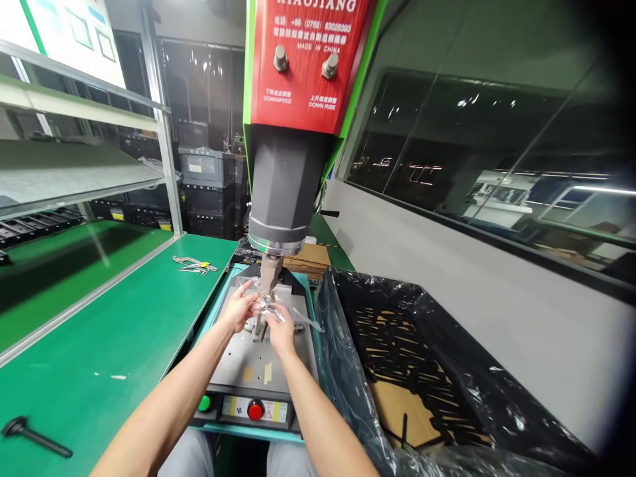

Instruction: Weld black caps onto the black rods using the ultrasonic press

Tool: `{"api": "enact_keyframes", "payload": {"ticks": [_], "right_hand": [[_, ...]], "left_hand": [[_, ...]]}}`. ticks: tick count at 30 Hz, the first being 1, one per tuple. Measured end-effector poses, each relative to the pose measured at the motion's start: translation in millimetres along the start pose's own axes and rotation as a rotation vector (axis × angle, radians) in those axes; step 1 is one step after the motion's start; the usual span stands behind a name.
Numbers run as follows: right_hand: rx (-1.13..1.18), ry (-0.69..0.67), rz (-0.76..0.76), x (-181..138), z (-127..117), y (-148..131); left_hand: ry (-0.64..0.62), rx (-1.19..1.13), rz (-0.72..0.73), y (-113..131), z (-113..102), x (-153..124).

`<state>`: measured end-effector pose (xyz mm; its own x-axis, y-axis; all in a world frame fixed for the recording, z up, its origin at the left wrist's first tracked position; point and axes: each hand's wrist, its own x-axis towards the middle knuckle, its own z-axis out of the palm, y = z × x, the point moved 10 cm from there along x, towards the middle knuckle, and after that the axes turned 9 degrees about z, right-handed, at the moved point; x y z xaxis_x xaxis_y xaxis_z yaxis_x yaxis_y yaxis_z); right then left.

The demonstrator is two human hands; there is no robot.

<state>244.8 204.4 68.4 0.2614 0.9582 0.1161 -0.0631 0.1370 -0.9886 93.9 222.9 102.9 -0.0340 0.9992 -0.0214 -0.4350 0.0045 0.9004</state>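
My left hand [240, 307] is at the left of the metal horn [271, 271], its fingers bent on crinkled clear plastic film [303, 318]. From the right, my right hand [282, 330] pinches the same film just below the horn's tip. A small shiny round part of the bundle shows between my fingertips; I cannot make out what it is. The film's loose end sticks out to the right. Under both hands lies the grey base plate [238, 364] of the ultrasonic welding machine [283, 179], with a metal fixture partly hidden by my fingers.
A red button [256, 410] and a green button [204, 403] sit on the machine's front. On the right stands a bin lined with black plastic [348, 358], holding many black parts. The green table [149, 331] carries pliers [195, 264] and a black bolt-like part [37, 437].
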Motion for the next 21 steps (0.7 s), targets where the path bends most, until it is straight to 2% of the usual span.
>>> {"api": "enact_keyframes", "payload": {"ticks": [5,10,16,21], "right_hand": [[-0.043,0.038,-0.057,13.6,-8.3,-12.6],[-0.031,0.026,-0.081,25.0,-4.3,-21.2],[0.028,-0.042,0.058,46.4,16.9,-11.9],[0.046,-0.166,0.110,45.0,26.0,-9.9]], "left_hand": [[-0.003,0.003,0.001,-2.9,-1.9,0.4],[-0.003,0.012,0.009,-4.3,-5.2,3.9],[0.009,0.012,0.033,0.0,-7.5,5.0],[0.032,0.025,0.013,-1.2,-13.0,1.5]]}}
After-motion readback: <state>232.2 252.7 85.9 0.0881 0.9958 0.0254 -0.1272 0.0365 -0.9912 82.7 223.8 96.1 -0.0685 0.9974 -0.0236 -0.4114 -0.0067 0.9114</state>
